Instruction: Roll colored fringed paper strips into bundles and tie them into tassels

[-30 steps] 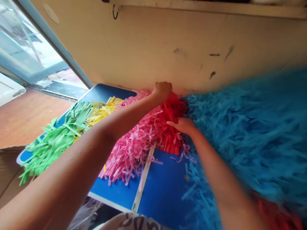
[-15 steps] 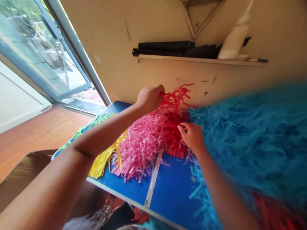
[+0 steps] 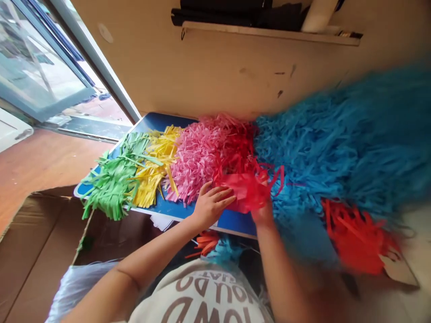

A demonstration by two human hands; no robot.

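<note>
Red tissue-paper fringe (image 3: 244,190), light and limp, best taken by its flat uncut band, sits lower centre over the right hand (image 3: 264,216). Its fingers are hidden, so any grip is unclear. The left hand (image 3: 213,205) lies open beside it, fingers spread. Further left, a blue board (image 3: 232,222) carries pink fringe (image 3: 198,161), yellow fringe (image 3: 155,170) and green fringe (image 3: 112,179).

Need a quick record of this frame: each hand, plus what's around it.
left hand: left hand open, fingers against red paper fringe
right hand: right hand mostly hidden behind that fringe, grip unclear
on table: green paper fringe, yellow paper fringe, pink paper fringe on blue tabletop
to the right: blue paper fringe, orange-red paper fringe
lower left: cardboard box
</note>
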